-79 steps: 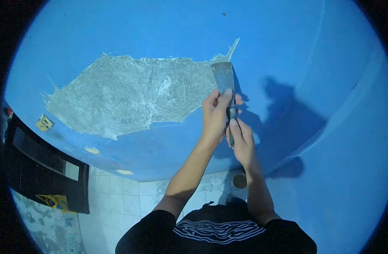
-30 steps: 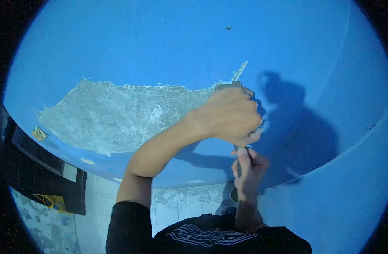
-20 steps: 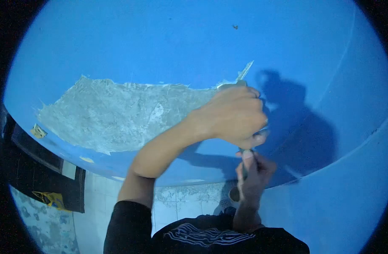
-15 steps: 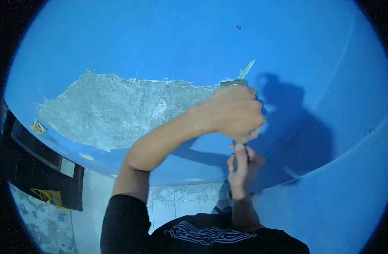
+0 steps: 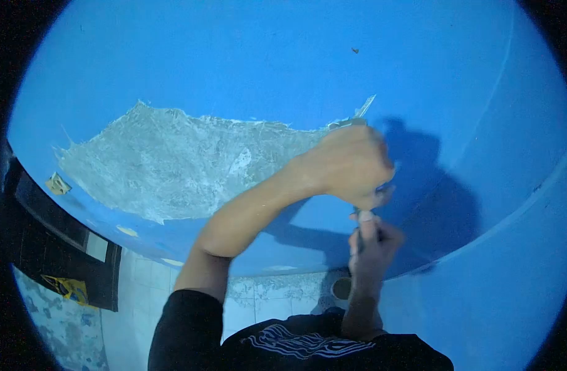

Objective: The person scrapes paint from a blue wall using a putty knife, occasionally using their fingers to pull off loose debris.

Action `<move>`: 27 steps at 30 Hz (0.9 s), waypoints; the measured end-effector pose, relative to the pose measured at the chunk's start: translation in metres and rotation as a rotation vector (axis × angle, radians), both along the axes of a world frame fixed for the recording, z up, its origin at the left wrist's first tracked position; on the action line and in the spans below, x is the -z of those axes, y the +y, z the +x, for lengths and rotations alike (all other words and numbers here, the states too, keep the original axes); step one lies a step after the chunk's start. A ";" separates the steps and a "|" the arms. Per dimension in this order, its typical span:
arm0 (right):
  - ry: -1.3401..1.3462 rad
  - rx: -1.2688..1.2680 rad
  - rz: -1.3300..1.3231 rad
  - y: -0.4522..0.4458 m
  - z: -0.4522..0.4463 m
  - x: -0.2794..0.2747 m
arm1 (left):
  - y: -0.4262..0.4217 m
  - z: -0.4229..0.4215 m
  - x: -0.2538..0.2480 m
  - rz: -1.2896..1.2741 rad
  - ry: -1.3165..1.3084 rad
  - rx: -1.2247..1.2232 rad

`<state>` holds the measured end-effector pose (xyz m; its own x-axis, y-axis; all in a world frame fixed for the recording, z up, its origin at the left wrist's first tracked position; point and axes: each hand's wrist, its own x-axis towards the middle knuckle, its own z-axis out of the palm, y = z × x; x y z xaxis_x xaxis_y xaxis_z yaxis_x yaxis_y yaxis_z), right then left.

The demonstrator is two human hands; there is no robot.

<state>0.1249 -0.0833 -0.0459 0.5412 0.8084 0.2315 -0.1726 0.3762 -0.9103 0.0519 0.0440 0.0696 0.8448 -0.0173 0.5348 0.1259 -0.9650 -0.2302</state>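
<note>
Both my hands are on one scraper, held against a blue wall. My left hand reaches across from the left and is closed high on the tool, just below its blade. Lower down, my right hand wraps round the dark handle. The blade lies at the upper right edge of a bare grey patch with ragged paint edges. A narrow pale scraped streak runs up and right from the blade. My left hand hides most of the tool's middle.
A small yellowish fitting sits on the wall at the left. Below are a dark wooden piece of furniture with a yellow item, and a tiled floor. A round dark-centred object is near my right forearm.
The view has shifted slightly, moving the wall patch right and down. My right hand and the handle's lower end have swung a little right; both hands keep hold of the scraper.
</note>
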 end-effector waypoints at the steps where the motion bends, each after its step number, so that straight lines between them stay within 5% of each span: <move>1: -0.089 0.026 -0.024 -0.002 0.015 -0.003 | 0.001 0.003 0.005 -0.019 -0.152 0.058; 2: -0.267 0.019 -0.021 -0.003 0.029 -0.011 | 0.000 0.005 0.011 -0.035 -0.152 0.050; 5: -0.205 0.020 -0.012 0.000 0.024 -0.011 | -0.002 0.009 0.013 -0.029 -0.307 0.010; 13: -0.009 -0.074 -0.015 -0.013 -0.007 -0.010 | -0.013 -0.002 0.004 -0.021 0.082 -0.205; 21: -0.131 -0.063 -0.027 -0.007 0.017 -0.010 | -0.009 0.003 0.005 -0.031 -0.073 -0.136; 27: 0.083 -0.107 -0.001 -0.004 -0.004 -0.004 | -0.006 -0.002 -0.003 -0.021 0.055 -0.104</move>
